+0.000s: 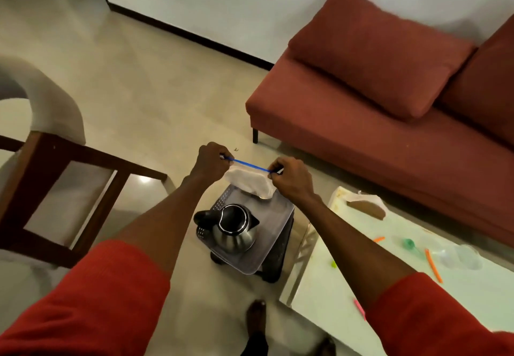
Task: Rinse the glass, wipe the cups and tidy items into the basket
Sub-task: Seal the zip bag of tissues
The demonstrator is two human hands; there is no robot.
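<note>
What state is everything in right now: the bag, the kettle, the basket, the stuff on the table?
Zip bag: held stretched above the basket, blue strip taut.
Left hand: pinching one end.
Right hand: pinching the other end.
Kettle: upright in the basket, lid off.
Basket: on a dark stand.
Table: scattered with orange sticks.

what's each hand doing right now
Left hand: closed, pinching one end of the blue-edged bag.
Right hand: closed, pinching the other end of it, above the basket.
</note>
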